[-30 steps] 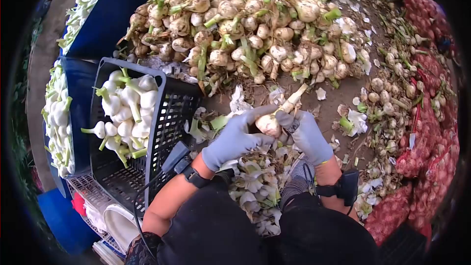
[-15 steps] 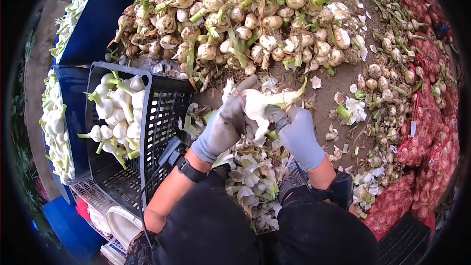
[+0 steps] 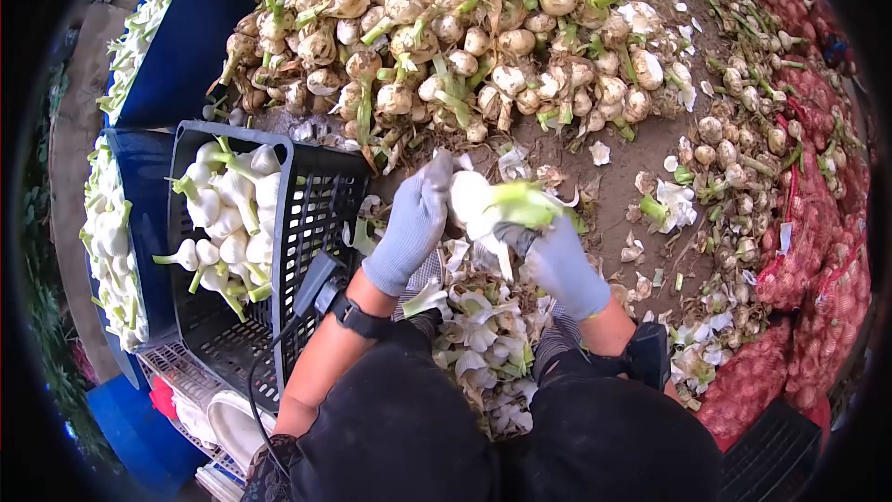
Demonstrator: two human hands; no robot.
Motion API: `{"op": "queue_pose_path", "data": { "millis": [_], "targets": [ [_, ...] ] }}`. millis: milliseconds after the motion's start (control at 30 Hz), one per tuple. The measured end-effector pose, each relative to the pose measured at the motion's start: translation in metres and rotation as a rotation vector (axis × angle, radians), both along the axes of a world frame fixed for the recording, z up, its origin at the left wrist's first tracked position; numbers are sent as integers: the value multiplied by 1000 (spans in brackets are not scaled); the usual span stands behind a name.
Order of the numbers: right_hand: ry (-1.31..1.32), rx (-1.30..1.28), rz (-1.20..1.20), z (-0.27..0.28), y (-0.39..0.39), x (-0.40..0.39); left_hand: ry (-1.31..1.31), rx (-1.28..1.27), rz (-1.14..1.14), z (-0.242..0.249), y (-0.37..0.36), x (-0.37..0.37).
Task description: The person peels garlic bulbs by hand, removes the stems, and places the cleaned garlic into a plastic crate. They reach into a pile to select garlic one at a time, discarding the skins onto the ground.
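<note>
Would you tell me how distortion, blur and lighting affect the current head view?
Head view: fisheye curvature with black corners; the garlic bulb at the right hand looks motion-blurred, the black crate clearer; light is soft, without obvious hard shadows, and the crated white bulbs look slightly washed out.

The left hand (image 3: 413, 223) and right hand (image 3: 563, 265) wear pale blue-grey gloves with darker, smudged grey fingers. Black straps (image 3: 360, 319) circle both wrists, with a dark, boxy device (image 3: 318, 284) and thin black cable (image 3: 253, 389) on the left. Black trousers (image 3: 400, 409) cover the legs, above grey patterned footwear (image 3: 424, 275); the left sleeve (image 3: 269, 470) is dark and patterned.
</note>
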State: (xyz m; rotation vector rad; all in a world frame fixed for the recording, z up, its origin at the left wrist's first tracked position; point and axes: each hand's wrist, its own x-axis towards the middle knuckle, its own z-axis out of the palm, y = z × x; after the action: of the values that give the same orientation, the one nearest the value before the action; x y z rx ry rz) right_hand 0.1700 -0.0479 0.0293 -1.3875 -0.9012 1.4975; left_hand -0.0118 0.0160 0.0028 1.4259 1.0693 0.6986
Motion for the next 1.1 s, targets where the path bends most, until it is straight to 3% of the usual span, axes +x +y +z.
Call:
{"op": "queue_pose_path", "data": {
  "millis": [33,100,167,233,267,333,433,500,533,600,633,667,700,767,833,867,900,933,1033,1067,1100],
  "targets": [
    [-4,5,5,0,4,2,-13,140,45,-3,4,1],
    [-148,-93,94,-1,7,11,-68,-250,13,36,1,13],
    [-104,5,58,-16,4,17,224,-31,-80,37,0,16],
    [-616,175,313,-19,4,21,160,-173,-85,34,3,10],
    [-818,21,345,-8,9,24,160,-171,-87,35,4,11],
    [-915,52,235,-5,21,28,-130,-437,-114,39,-1,14],
    [-1068,93,102,-12,32,45,-101,-563,-316,43,-11,15],
    [-30,59,-8,-27,31,52,-99,-494,-364,24,-13,11],
    [372,-264,168,-1,33,56,-47,-370,-307,18,-12,12],
    [363,-199,167,0,25,44,40,-145,-269,11,-10,13],
    [359,-135,169,1,21,39,37,-150,-269,8,-15,13],
    [204,-184,69,-12,20,35,-56,-153,-188,5,-19,11],
    [208,-178,68,-15,19,35,-145,-151,-108,4,-20,10],
    [60,-76,76,-7,21,29,-115,-179,-53,16,-19,13],
    [8,-33,51,-9,17,26,-624,-662,150,26,-23,14],
    [-315,34,25,-18,16,28,-711,-708,120,21,-21,11],
    [-638,102,-2,-23,13,31,-711,-709,126,21,-20,10],
    [-638,99,0,-23,10,37,-773,-706,119,22,-20,10],
    [-974,56,385,-24,8,55,-856,-656,184,29,-18,13],
    [-1115,277,389,-22,-2,46,-801,-653,203,28,-18,12],
    [-1114,269,390,-21,-4,42,-747,-654,219,26,-19,12]
  ]
}}
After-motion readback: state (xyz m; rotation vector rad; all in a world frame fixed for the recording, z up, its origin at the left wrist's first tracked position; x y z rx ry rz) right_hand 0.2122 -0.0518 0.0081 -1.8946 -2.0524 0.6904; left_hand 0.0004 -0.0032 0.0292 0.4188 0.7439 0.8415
